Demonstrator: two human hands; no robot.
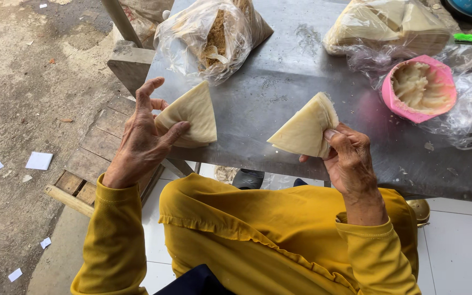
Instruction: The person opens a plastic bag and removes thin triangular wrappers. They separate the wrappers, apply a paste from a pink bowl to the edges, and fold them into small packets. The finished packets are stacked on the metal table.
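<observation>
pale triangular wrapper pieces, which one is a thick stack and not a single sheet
The pale triangular wrapper stack in the right hand: its edge shows many layers fanned together. The pale triangular wrapper sheet in the left hand looks like one thin folded piece.

Far right on my grey metal table (279, 82) sits a pink plastic bowl of pale paste (419, 87); far left, a clear plastic bag of brown filling (211, 35).

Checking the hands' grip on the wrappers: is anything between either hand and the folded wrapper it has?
Nothing visible. The left hand pinches one folded wrapper directly between thumb and fingers, and the right hand grips a stack of wrappers by its edge. Both are held bare-handed over the metal table.
</observation>
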